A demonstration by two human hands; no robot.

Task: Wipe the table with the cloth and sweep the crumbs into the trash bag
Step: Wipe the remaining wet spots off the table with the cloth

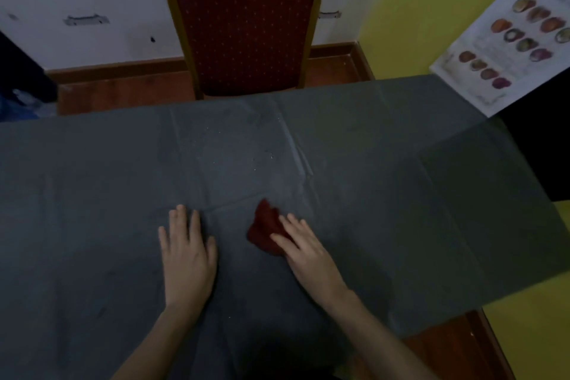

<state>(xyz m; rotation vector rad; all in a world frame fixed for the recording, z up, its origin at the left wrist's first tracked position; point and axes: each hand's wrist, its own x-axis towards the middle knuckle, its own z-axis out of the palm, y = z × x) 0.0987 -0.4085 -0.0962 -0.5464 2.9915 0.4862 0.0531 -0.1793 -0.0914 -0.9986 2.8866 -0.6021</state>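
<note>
The left hand point(186, 251) lies flat on the wide table point(92, 194), which is covered with a creased dark grey cloth sheet; its fingers point(180, 219) are straight, slightly spread and released, palm down, holding nothing. The right hand point(303, 245) rests beside it, well apart from the left, with straight fingers point(293, 222) laid on top of the small crumpled dark red wiping cloth point(265, 230). Those fingers press the cloth down onto the table rather than curl round it; the thumb lies along the cloth's near edge. Most of the cloth shows to the left of and beyond the right fingertips, bunched into a rough lump with a point toward the far side.

Beyond both sets of fingertips, toward the middle of the table, a thin scatter of tiny pale crumbs point(262, 157) speckles the grey cover, well apart from the cloth. A few more specks lie nearer the person, between the two forearms. Raised fold lines in the cover run away from the fingers toward the far edge.

Past the table's far edge, straight ahead of the fingers, stands a dark red upholstered chair with a gold metal frame point(243, 21), its back facing the table, on a reddish-brown wooden floor point(123, 89). Far off to the right of the right fingers, a white printed poster with round food pictures point(509, 46) lies against a yellow wall point(416, 9). No trash bag can be made out for certain.
</note>
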